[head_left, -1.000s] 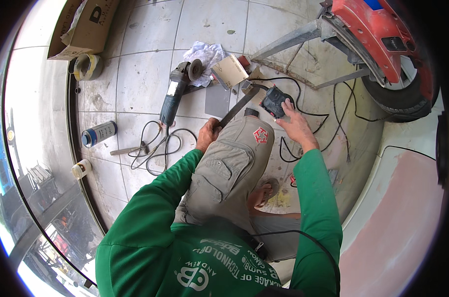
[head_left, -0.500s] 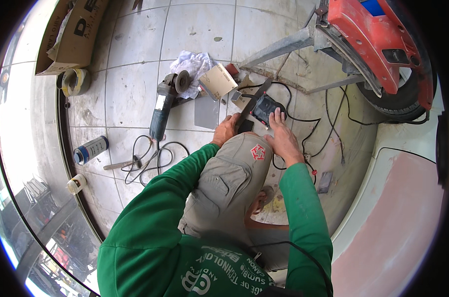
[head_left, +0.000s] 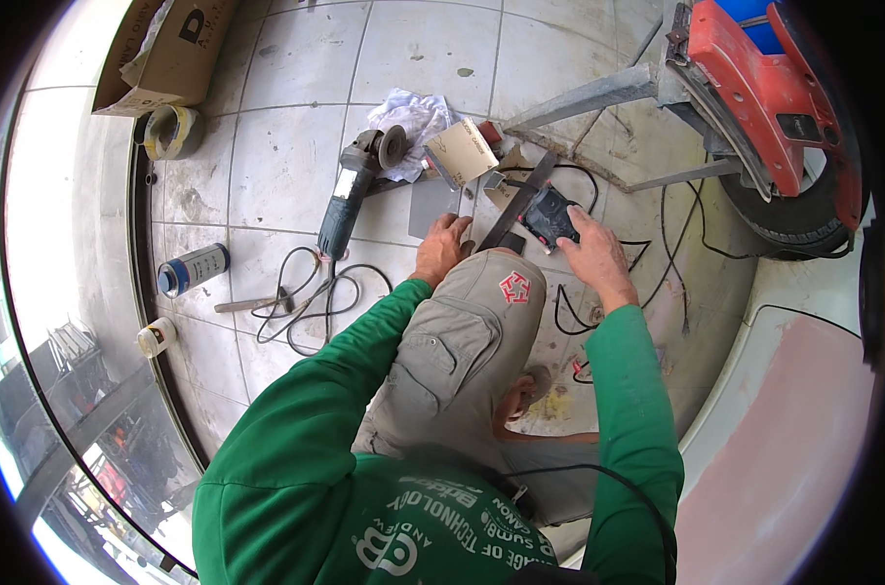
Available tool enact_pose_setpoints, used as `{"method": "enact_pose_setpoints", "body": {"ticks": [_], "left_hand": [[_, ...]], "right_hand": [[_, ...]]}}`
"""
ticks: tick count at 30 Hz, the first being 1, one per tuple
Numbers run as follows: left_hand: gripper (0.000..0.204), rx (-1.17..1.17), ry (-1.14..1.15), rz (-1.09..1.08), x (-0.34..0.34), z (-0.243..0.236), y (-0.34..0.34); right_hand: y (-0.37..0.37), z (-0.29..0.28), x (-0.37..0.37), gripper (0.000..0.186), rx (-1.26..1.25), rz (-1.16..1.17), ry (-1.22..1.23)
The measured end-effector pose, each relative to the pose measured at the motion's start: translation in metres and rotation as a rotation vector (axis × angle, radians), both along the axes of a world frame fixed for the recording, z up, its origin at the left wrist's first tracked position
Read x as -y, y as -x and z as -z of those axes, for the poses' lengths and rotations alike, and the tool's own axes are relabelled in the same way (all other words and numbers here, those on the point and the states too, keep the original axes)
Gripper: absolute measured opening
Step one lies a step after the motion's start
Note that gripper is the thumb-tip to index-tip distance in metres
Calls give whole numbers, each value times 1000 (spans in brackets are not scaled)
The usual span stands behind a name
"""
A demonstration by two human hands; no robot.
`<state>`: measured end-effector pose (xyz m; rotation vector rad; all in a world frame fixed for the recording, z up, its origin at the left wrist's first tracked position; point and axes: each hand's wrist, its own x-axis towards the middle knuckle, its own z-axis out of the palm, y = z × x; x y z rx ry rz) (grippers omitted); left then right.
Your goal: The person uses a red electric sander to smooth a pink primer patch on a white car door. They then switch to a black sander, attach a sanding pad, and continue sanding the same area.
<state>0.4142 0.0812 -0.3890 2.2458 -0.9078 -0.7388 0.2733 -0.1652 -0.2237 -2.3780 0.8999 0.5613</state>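
My left hand (head_left: 444,252) reaches down at the near edge of a flat grey sheet (head_left: 432,207), which looks like sandpaper. Its fingers are bent and slightly apart, with nothing visible gripped in them. A long dark flat bar (head_left: 520,200) lies slantwise between my two hands. My right hand (head_left: 598,255) has its thumb and fingers around the near end of a black power tool (head_left: 548,216) with small red parts. Beside the bar, partly behind my knee, sits a small dark block (head_left: 511,242). An opened cardboard packet (head_left: 461,153) rests beyond the sheet.
An angle grinder (head_left: 350,195) with a coiled cord lies to the left, a white rag (head_left: 410,119) behind it. Farther left are a blue-capped bottle (head_left: 195,270), a tape roll (head_left: 173,133) and a carton (head_left: 174,58). A metal stand (head_left: 589,97) and loose cables occupy the right.
My right hand has gone from lying on the black tool to gripping its near end. My left fingers have shifted off the bar's near end toward the grey sheet. The view has shifted slightly.
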Motion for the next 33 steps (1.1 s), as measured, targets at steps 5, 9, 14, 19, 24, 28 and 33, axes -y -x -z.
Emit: {"method": "enact_pose_setpoints", "body": {"ticks": [5,9,14,19,24,28,33], "left_hand": [[60,220,-104,-473,-42,11,-37],[68,158,-320,-423,-27,0,-39],[68,152,-260,-305,-19,21,-44],[67,160,-228,-367,-33,34,-50],[74,182,-234,-389,-47,26,-43],[76,119,-337,-379,-35,11,-48],[63,-62,-219,-456,-41,20,-59]], "right_hand": [[-6,17,4,84,28,-3,99],[-13,28,-16,98,-86,-58,122],[5,36,-6,94,103,-12,59],[30,48,-49,58,509,281,157],[64,73,-138,42,430,615,-132],[68,68,-124,53,543,399,215],[36,32,-52,71,417,248,203]]}}
